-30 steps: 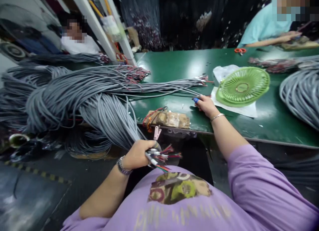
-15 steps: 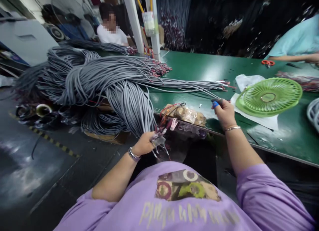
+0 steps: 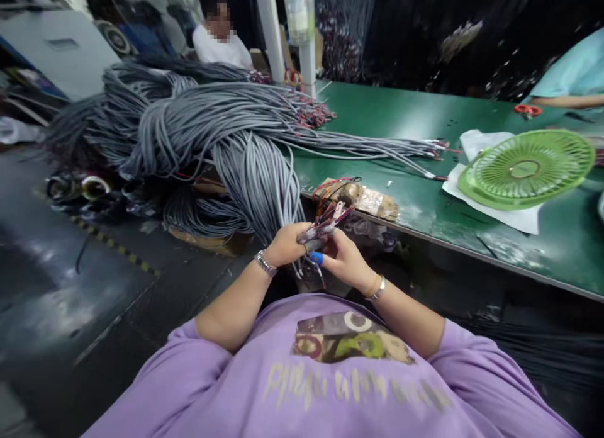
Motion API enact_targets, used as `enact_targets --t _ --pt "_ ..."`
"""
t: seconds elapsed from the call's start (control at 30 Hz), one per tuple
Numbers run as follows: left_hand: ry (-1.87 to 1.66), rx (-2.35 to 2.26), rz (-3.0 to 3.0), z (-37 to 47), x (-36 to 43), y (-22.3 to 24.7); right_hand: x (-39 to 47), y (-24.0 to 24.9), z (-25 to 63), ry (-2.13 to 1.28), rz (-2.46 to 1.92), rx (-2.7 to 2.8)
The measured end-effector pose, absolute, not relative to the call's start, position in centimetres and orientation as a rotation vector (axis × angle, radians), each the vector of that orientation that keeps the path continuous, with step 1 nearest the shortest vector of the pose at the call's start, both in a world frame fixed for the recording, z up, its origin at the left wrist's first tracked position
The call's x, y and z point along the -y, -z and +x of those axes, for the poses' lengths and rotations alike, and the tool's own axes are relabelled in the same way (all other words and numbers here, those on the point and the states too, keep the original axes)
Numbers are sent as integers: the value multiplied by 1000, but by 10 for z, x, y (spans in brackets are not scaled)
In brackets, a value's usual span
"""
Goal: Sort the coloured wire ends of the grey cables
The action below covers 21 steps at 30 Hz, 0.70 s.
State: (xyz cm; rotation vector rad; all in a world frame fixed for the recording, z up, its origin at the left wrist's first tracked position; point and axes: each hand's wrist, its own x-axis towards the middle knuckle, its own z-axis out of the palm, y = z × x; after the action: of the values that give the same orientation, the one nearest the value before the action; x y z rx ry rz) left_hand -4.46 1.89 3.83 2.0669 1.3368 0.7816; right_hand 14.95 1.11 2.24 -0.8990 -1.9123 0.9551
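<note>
My left hand point(image 3: 289, 244) is closed around the end of a thick bundle of grey cables point(image 3: 264, 180) that drapes off the table edge. Stripped ends with dark red and white wires point(image 3: 330, 223) stick out past its fingers. Against those ends is my right hand point(image 3: 349, 260), its fingers curled in on the cable tips; blue tape wraps one digit. Which cable it grips is hidden. A few separate grey cables point(image 3: 377, 147) lie along the green table, their ends pointing right.
A green fan point(image 3: 526, 167) rests on white paper on the table point(image 3: 425, 111). Near the edge sits a taped brown block point(image 3: 372, 201) with wires. Orange-handled scissors point(image 3: 527, 111) lie at the back right. Two people sit across the table. A white post point(image 3: 271, 35) stands behind the cable pile.
My right hand has moved left from the loose cable ends on the table to the bundle in my left hand. One cable's end now lies free near the fan. The view has shifted slightly.
</note>
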Motion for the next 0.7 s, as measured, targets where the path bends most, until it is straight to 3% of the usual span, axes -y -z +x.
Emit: enact_targets --t 0.1,0.2,0.3,0.43,0.7 --pt "-682 -1316 2206 -50 -17 -35 -20 -21 133 -931 -806 1823" --pt "-579 -1310 2324 -50 -20 -29 -29 -26 115 -1231 -551 1804" --pt "-812 -1371 2363 -47 -23 -22 -33 -35 99 -1438 -422 1794" --pt "-1058 -1282 2369 -50 -20 -27 -19 -50 92 -1260 -358 1778" --pt "-1048 -1255 2481 -42 7 -64 24 -68 105 -906 -413 1784"
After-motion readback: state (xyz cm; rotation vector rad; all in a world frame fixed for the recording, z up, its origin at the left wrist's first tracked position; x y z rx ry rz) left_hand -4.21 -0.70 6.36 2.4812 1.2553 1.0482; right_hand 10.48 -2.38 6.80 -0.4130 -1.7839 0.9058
